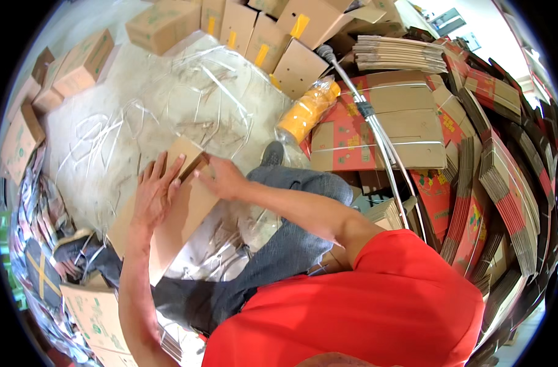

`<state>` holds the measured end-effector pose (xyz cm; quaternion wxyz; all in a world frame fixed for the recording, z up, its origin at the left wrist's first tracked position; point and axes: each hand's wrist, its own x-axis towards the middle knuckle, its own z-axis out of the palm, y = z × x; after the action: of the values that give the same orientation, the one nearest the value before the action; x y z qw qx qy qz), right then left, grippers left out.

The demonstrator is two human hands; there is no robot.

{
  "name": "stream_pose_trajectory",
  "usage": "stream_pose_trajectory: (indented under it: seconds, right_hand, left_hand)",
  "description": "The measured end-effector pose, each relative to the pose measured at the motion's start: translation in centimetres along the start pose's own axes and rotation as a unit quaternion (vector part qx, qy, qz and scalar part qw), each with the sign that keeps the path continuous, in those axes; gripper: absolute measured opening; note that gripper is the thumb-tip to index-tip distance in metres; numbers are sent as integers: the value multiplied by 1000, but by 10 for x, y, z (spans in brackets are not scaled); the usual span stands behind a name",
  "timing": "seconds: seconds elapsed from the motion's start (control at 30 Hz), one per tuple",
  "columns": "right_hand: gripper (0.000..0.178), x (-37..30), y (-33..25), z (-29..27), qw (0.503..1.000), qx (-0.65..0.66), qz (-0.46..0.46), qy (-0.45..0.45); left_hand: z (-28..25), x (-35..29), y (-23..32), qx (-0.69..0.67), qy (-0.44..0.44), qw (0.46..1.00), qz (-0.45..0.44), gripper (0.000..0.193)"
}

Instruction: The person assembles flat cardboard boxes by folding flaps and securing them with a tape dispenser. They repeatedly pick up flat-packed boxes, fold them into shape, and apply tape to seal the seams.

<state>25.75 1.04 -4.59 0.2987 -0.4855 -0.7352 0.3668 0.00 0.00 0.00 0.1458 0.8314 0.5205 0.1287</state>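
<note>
The brown box (pixel 190 211) sits tilted between the person's legs, above the pale floor (pixel 117 98), with both hands at its far end. It looks partly made up: its long sides have shape, while a short flap (pixel 185 149) at that end stands beside a dark gap, so closing that end appears to be left; whether the near end is finished cannot be told. The left hand (pixel 153 199) lies flat along the box, its fingers straight and a little spread, gripping nothing that shows. The right hand (pixel 224 177) has bent fingers at the edge by the gap; whether it pinches the cardboard cannot be told. By count, there is one box at the hands, one orange roll (pixel 306 115) in clear wrap, and two shoes, a dark one (pixel 272 154) ahead and another (pixel 73 248) at the left. At least five made-up boxes (pixel 85 62) line the left and upper left, and about five yellow strips (pixel 262 55) show on the boxes at the top. The flattened cardboard (pixel 410 116) on the right and the white straps (pixel 227 88) overlap too much to count.
</note>
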Motion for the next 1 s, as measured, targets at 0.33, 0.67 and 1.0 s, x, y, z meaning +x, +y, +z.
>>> stream_pose_trajectory:
  seconds: [0.33, 0.67, 1.0]
  right_hand:
    - [51, -29, -42, 48, 999, 23, -25, 10]
    - [54, -34, -26, 54, 996, -8, -83, 41]
    - [55, 3, -49, 55, 959, 122, 202, -154]
  left_hand:
    - [-13, -79, -8, 22, 97, 993, 57, 45]
    - [-10, -87, -8, 52, 119, 990, 55, 42]
    - [-2, -113, 0, 107, 133, 985, -13, 44]
